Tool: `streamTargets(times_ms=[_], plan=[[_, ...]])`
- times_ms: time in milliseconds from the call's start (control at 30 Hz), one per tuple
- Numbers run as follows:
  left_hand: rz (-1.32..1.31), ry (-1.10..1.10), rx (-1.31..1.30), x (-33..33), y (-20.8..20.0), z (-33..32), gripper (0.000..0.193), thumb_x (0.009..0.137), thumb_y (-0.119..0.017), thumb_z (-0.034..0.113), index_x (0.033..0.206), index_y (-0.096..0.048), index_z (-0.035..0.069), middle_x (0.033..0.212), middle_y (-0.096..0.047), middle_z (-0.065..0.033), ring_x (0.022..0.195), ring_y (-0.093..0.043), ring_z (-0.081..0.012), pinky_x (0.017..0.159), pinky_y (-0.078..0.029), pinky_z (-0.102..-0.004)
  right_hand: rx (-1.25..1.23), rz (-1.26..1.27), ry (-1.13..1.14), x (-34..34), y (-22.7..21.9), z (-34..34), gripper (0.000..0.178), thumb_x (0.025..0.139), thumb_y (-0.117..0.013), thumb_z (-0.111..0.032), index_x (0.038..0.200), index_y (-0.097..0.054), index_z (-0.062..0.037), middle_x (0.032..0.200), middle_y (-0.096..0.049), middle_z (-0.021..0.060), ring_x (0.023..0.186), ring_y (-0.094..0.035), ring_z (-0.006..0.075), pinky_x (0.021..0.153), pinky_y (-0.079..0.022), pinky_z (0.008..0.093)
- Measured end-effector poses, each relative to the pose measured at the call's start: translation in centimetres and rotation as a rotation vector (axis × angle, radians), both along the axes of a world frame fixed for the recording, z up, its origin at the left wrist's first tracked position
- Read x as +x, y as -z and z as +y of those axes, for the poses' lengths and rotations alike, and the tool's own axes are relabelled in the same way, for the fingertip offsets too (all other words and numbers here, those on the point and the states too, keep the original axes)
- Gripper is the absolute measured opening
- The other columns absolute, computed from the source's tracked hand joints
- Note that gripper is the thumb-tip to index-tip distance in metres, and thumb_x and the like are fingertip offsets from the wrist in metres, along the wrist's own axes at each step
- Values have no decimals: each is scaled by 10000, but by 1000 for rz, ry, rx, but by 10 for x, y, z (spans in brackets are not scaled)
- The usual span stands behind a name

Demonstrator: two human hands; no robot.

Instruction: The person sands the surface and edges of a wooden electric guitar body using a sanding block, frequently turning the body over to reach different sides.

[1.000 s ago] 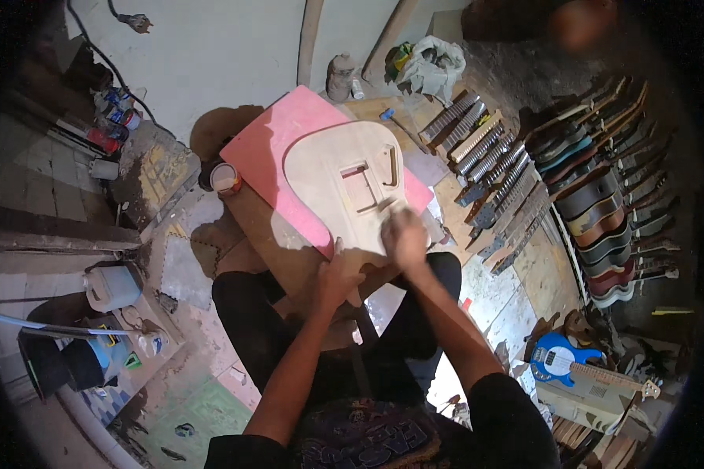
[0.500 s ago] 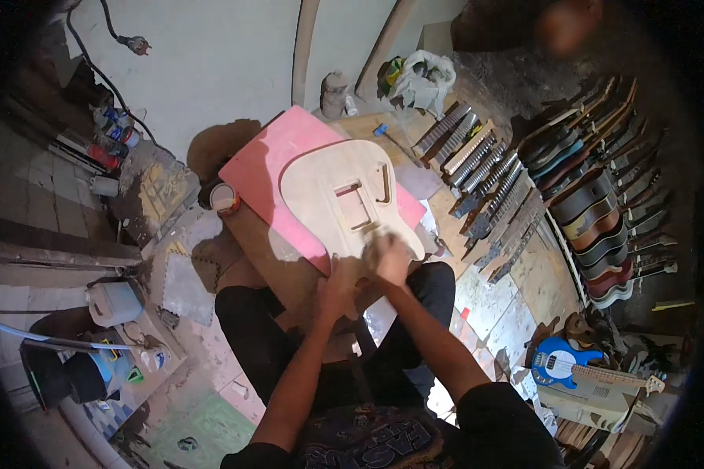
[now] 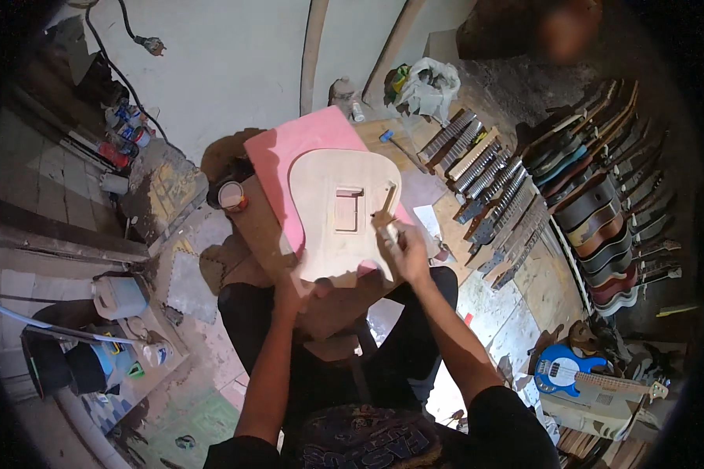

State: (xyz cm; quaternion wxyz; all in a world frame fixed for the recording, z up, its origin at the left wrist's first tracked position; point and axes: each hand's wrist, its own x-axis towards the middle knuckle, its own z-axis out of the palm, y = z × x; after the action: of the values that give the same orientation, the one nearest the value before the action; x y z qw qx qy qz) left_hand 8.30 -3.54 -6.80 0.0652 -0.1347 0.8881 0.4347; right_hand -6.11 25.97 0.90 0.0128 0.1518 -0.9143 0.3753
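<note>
A bare wooden electric guitar body (image 3: 313, 203) lies on a pink sheet (image 3: 319, 131) in front of me, with a rectangular cavity in its middle and a narrow slot at its upper right. At the body's near left edge, my left hand (image 3: 289, 291) grips the wood, a little blurred. My right hand (image 3: 410, 256) is over the right edge, its fingers closed on a folded piece of sandpaper (image 3: 385, 223), brown and whitish. The sandpaper is close beside the slot; motion blur hides its exact shape.
Below the sheet is a brown board (image 3: 250, 211), with an open tin (image 3: 231, 195) at its left. Several guitar necks (image 3: 489, 168) lie to the right, beside a row of guitars (image 3: 590, 211). A blue bass (image 3: 557, 366) lies lower right; a blue-headed hammer (image 3: 399, 147) lies beyond.
The guitar body has turned to stand straighter before me, and the pink sheet has shifted. My right hand has moved up along the right edge; my left hand has moved left.
</note>
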Motion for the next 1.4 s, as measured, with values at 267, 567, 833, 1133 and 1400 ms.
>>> streamTargets(times_ms=[267, 567, 833, 1133, 1400], plan=[[49, -41, -322, -29, -38, 29, 1220, 664, -881, 575, 1638, -275, 159, 1546, -333, -328, 1404, -348, -557, 1148, -346, -608, 158, 129, -156, 22, 1, -39, 455, 800, -661, -13, 1236, -696, -140, 1289, -658, 198, 1141, -641, 409, 907, -504, 534], [-175, -120, -270, -58, -58, 42, 1285, 615, -813, 775, 1653, -225, 298, 1580, -279, -346, 1359, -366, -581, 1069, -314, -728, 198, 275, -222, 40, 30, -33, 339, 873, -640, -61, 1199, -708, -123, 1289, -638, 158, 1090, -617, 427, 929, -513, 505], [-170, -150, -372, -55, -49, 41, 1366, 519, -932, 645, 1648, -230, 332, 1535, -343, -273, 1311, -426, -536, 1016, -353, -722, 218, 218, -213, 34, 21, -41, 415, 823, -720, -57, 1233, -670, -99, 1379, -611, 160, 1150, -603, 417, 1005, -466, 513], [-253, -116, -327, -61, -60, 40, 1375, 544, -949, 606, 1651, -172, 361, 1545, -312, -337, 1377, -389, -551, 1061, -322, -750, 104, 73, -116, 12, 31, -49, 389, 849, -727, -78, 1232, -685, -131, 1464, -568, 136, 1277, -567, 401, 1130, -376, 605], [-176, -138, -297, -58, -49, 42, 1387, 526, -956, 606, 1649, -180, 358, 1539, -336, -326, 1360, -384, -572, 1024, -320, -775, 161, 89, -49, -10, 6, -66, 364, 871, -685, -70, 1234, -687, -98, 1373, -614, 183, 1219, -594, 406, 1049, -455, 511]])
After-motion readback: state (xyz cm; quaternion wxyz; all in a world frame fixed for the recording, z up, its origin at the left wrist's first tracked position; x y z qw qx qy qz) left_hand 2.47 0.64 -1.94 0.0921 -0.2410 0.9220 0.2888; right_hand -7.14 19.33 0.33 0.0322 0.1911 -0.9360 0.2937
